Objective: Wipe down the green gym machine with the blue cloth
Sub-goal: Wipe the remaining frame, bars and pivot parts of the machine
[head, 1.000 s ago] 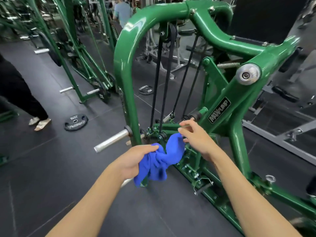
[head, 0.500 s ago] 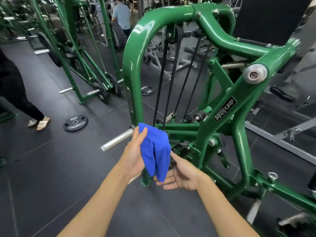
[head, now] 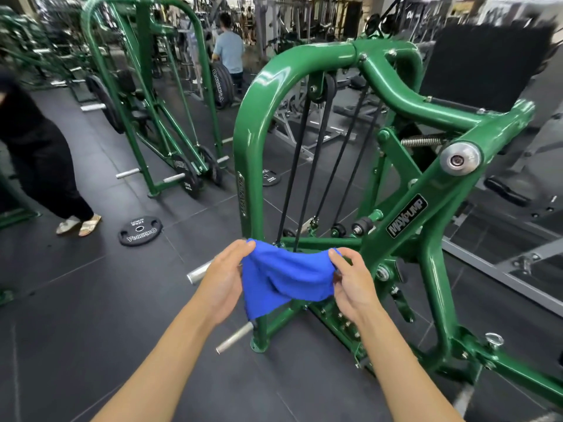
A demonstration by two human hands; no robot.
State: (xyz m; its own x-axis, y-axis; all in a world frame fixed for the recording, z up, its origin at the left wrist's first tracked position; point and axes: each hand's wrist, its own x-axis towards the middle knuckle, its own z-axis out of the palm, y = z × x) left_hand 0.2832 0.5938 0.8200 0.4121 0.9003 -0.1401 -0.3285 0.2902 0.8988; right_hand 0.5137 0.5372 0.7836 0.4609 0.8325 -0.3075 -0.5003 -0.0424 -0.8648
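Blue cloth (head: 285,277) sagging, creased btwn both hands; green machine (head: 253,123) glossy.

A plain blue cloth (head: 283,275) is shown against a glossy green machine (head: 253,141).
The cables (head: 291,178) and the back pad (head: 487,65) are coloured black; the label (head: 406,216) is printed black with white lettering. The cap (head: 460,159) and the pegs (head: 234,336) are finished in silver. The floor (head: 91,300) is laid in dark grey tiles, and the weight plate (head: 139,231) is marked black with white letters.
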